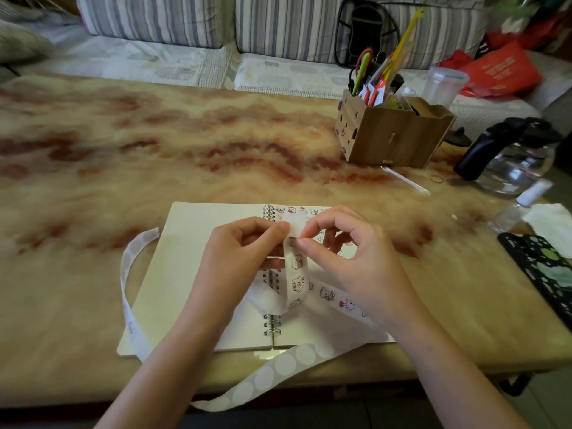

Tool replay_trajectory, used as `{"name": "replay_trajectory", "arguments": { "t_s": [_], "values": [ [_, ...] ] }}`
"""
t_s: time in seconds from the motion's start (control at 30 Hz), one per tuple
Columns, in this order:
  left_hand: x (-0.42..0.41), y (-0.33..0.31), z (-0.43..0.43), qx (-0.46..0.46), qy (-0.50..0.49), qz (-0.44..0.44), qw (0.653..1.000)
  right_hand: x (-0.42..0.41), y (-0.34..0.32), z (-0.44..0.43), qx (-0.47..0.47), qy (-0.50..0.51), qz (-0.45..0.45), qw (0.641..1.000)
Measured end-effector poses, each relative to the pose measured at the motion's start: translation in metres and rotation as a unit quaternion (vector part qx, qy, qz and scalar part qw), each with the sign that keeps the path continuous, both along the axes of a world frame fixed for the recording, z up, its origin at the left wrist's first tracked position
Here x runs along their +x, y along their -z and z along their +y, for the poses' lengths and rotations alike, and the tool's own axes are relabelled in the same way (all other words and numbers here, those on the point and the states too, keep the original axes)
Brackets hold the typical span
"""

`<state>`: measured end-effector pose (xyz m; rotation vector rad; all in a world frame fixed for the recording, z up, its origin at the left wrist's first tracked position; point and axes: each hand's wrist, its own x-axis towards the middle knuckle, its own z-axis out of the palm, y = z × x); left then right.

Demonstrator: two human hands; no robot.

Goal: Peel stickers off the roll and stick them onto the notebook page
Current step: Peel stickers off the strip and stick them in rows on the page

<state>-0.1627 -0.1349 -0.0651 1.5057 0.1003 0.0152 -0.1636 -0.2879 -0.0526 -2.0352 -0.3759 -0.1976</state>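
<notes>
An open spiral notebook [192,243] lies on the table in front of me, its left page blank. Several small cartoon stickers show on the top of its right page [297,210]. A long white sticker strip [295,277] runs up between my hands and printed stickers still sit on it. Its used backing [130,267] loops off to the left and hangs over the table's front edge. My left hand [244,255] pinches the strip near its top. My right hand [343,252] pinches at a sticker on the strip with thumb and forefinger.
A wooden organiser box [393,137] with scissors and pens stands at the back right. A glass kettle [513,159], a small clear bottle [523,205], a tissue [551,221] and a black patterned case [544,267] line the right side. A striped sofa [154,20] is behind the table.
</notes>
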Motion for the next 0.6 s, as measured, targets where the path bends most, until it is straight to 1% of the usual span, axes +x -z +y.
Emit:
{"name": "replay_trajectory", "arguments": {
  "t_s": [0.13, 0.2, 0.27, 0.37, 0.47, 0.6],
  "values": [
    [-0.001, 0.002, 0.001, 0.034, -0.013, -0.008, 0.999, -0.003, -0.007, -0.003, 0.059, -0.012, 0.032, 0.998],
    [-0.001, 0.004, 0.003, 0.058, -0.024, -0.013, 0.998, 0.001, -0.011, -0.01, 0.107, 0.0, 0.076, 0.991],
    [-0.001, 0.005, 0.004, 0.076, -0.031, -0.016, 0.997, 0.012, -0.011, -0.026, 0.13, 0.036, 0.125, 0.983],
    [-0.002, 0.006, 0.003, 0.094, -0.032, -0.01, 0.995, 0.027, -0.004, -0.053, 0.103, 0.103, 0.188, 0.971],
    [-0.003, 0.009, 0.003, 0.125, -0.03, -0.015, 0.992, 0.035, 0.006, -0.07, 0.074, 0.159, 0.218, 0.96],
    [-0.003, 0.011, 0.003, 0.145, -0.03, -0.021, 0.989, 0.039, 0.014, -0.074, 0.042, 0.169, 0.234, 0.957]
  ]
}}
